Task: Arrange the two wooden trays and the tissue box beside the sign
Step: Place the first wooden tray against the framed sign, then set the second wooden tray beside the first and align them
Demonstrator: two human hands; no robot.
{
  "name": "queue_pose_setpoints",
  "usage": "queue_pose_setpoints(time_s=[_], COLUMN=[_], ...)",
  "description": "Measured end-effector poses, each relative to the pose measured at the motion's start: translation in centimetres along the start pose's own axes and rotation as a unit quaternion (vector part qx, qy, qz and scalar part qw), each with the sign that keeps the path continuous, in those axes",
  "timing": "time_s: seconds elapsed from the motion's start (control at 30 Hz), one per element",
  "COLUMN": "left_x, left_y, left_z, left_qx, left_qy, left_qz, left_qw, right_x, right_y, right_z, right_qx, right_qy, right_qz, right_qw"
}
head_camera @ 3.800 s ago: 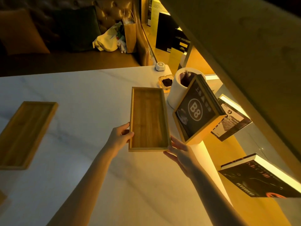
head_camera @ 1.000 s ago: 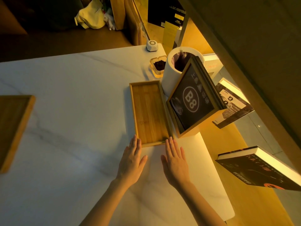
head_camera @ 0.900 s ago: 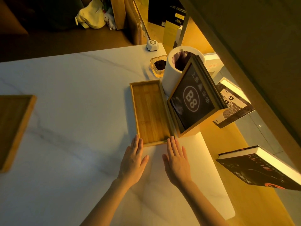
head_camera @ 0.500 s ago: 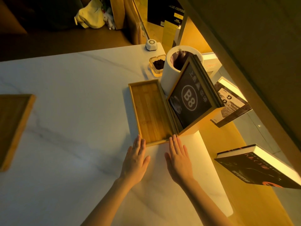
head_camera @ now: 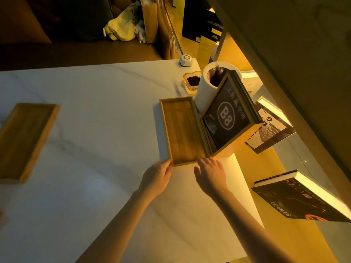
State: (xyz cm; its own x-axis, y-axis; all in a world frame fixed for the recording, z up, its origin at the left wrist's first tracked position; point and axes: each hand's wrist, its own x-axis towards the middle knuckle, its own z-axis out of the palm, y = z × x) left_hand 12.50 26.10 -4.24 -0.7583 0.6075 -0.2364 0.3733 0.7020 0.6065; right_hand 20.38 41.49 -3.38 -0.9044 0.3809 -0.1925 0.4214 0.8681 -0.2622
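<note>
Sign: dark face in a wooden frame, marked "B8" inside a white circle; smaller characters beside it, too small to read. Tilted, standing at the right edge of the surface.

Wooden tray: long, shallow, flat on the pale marbled surface, right long side touching the sign's base.

Second wooden tray: flat at the far left, well apart from the first.

White cylinder: upright behind the sign, dark lining at the open top; possibly the tissue holder, though not clear from this angle.

Glass dish: dark contents, just beside the cylinder.

Small white device: at the far corner.

Books: dark covers on a lit shelf to the right; lettering upside down, illegible.

Left hand: palm down, fingers loosely curled, tips at the tray's near left corner; grip holding nothing.

Right hand: palm down, fingers spread flat, tips at the tray's near right corner by the sign's base; grip wide, holding nothing.
</note>
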Motion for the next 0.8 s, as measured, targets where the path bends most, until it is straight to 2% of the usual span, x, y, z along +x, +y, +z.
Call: queue_pose_setpoints(time_s=[0.13,0.27,0.37,0.53,0.67,0.8], left_x=[-0.6,-1.9,-3.5,-6.6,-8.7,-10.1], left_y=[-0.2,-2.1,-4.1,-9.1,-13.7,-19.1], left_z=[-3.5,-8.1,-12.0,-17.8,-21.6,-24.8], left_qx=[0.011,0.05,0.084,0.12,0.129,0.19], left_qy=[0.049,0.101,0.149,0.19,0.232,0.248], left_qz=[-0.004,0.016,-0.013,-0.05,-0.047,-0.061], left_qw=[0.999,0.994,0.985,0.973,0.963,0.948], right_x=[0.7,1.8,2.0,1.7,1.2,1.5], right_y=[-3.5,-8.8,-12.8,-20.1,-26.8,-32.6], right_z=[-2.5,-5.4,-6.3,-5.1,-2.9,-0.4], right_qx=[0.036,0.042,0.044,0.085,0.129,0.141], right_qy=[0.006,-0.028,0.019,0.055,0.061,0.065], right_qz=[-0.051,-0.044,-0.092,-0.162,-0.189,-0.22], right_qw=[0.998,0.998,0.995,0.982,0.972,0.963])
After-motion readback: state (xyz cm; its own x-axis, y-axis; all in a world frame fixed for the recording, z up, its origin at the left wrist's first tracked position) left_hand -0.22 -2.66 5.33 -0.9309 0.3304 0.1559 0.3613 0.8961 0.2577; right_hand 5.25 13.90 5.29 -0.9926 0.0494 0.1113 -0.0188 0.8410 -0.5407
